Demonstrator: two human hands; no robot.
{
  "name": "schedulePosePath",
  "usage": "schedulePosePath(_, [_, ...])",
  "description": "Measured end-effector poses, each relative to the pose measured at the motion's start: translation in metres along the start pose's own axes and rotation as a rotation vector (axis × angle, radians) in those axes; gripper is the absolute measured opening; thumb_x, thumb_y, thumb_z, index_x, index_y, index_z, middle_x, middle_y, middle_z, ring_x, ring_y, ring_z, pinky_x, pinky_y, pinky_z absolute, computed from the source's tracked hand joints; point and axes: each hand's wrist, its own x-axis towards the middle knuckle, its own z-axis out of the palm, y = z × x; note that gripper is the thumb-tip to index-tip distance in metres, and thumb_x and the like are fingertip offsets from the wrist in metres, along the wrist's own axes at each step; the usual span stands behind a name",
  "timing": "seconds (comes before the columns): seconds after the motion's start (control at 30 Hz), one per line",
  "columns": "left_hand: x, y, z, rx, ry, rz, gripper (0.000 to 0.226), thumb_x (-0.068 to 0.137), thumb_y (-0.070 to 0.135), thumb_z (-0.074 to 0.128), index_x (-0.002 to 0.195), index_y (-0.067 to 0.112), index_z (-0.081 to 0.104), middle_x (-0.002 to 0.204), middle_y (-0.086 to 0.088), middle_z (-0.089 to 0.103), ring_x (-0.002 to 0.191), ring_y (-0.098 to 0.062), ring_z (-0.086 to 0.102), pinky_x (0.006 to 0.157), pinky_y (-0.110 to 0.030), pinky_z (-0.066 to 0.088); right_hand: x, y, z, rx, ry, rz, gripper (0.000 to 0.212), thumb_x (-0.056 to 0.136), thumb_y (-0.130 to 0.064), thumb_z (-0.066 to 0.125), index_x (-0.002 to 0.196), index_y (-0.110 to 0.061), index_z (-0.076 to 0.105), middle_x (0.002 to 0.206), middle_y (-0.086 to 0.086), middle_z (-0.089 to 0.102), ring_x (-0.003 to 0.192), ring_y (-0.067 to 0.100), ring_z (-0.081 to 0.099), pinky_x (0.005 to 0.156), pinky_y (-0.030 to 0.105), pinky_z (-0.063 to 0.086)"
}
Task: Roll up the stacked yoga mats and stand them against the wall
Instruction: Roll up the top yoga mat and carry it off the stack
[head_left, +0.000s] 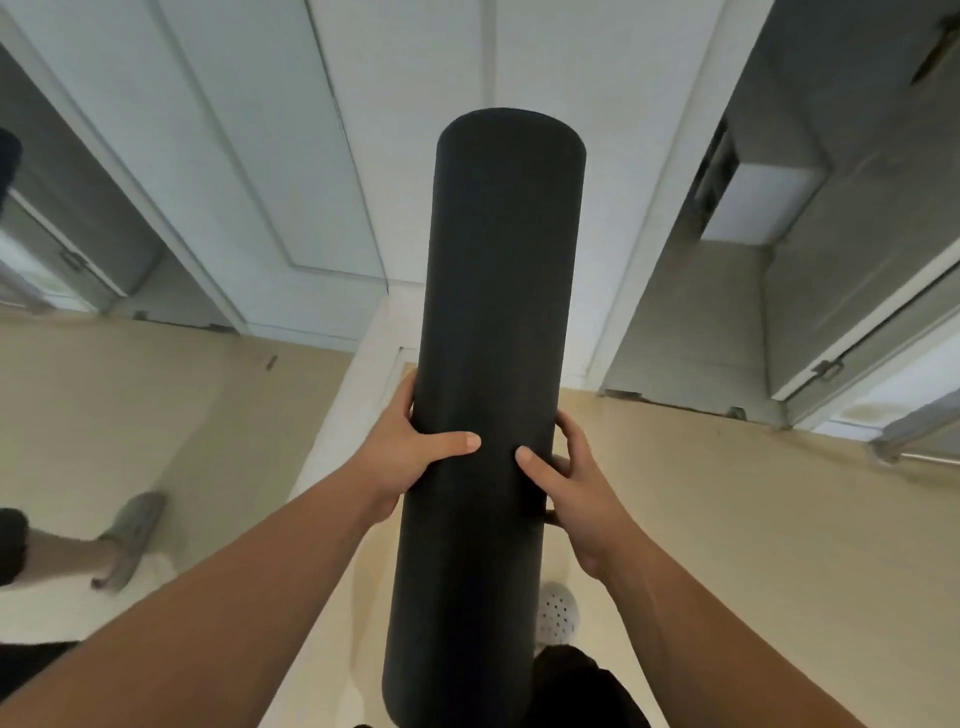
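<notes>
The black rolled foam yoga mat (498, 364) is carried lengthwise, off the beige floor (727, 519). Left hand (410, 452) and right hand (566, 483) clasp opposite sides, likely keeping the roll tight towards the white panelled wall (405, 78).

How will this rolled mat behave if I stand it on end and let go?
Probably tippy: the mat is a tall, narrow roll, so it likely needs the wall to lean on. It looks fairly stiff, running straight above the left hand and right hand. It may unroll when released; no strap shows.
</notes>
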Motion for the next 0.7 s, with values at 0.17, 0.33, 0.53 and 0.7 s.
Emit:
schedulePosePath(0.17, [0.116, -0.038, -0.013, -0.037, 0.029, -0.094, 0.099, 0.060, 0.024, 0.094, 0.145, 0.043, 0.046, 0.129, 0.013, 0.067, 0.116, -0.016, 0.067, 0.097, -0.043, 0.058, 0.124, 0.019, -0.016, -0.008, -0.029, 0.122, 0.075, 0.089, -0.042, 0.076, 0.150, -0.051, 0.034, 0.131, -0.002, 0.066, 0.110, 0.011, 0.068, 0.066, 0.019, 0.057])
schedulePosePath(0.33, [0.222, -0.130, -0.044, -0.121, 0.046, -0.197, 0.089, 0.072, 0.008, 0.089, 0.144, 0.040, 0.048, 0.122, 0.014, 0.070, 0.109, -0.012, 0.070, 0.081, -0.030, 0.060, 0.237, 0.091, -0.009, -0.019, 0.014, 0.193, 0.083, 0.077, -0.051, 0.081, 0.148, -0.055, 0.039, 0.130, -0.007, 0.067, 0.113, 0.010, 0.067, 0.077, 0.022, 0.055])
schedulePosePath(0.53, [0.341, -0.284, -0.092, -0.174, 0.057, -0.289, 0.081, 0.076, 0.005, 0.085, 0.141, 0.036, 0.051, 0.115, 0.012, 0.074, 0.100, -0.012, 0.074, 0.073, -0.026, 0.060, 0.368, 0.231, 0.011, -0.048, 0.046, 0.216, 0.091, 0.075, -0.036, 0.092, 0.148, -0.055, 0.041, 0.128, -0.013, 0.065, 0.113, 0.006, 0.066, 0.078, 0.016, 0.056])
schedulePosePath(0.7, [0.424, -0.409, -0.127, -0.164, 0.047, -0.323, 0.076, 0.074, 0.010, 0.086, 0.139, 0.034, 0.053, 0.118, 0.007, 0.075, 0.103, -0.017, 0.074, 0.081, -0.032, 0.060, 0.455, 0.348, 0.025, -0.078, 0.068, 0.206, 0.096, 0.072, -0.042, 0.093, 0.151, -0.053, 0.037, 0.133, -0.015, 0.063, 0.122, 0.008, 0.060, 0.092, 0.026, 0.054])
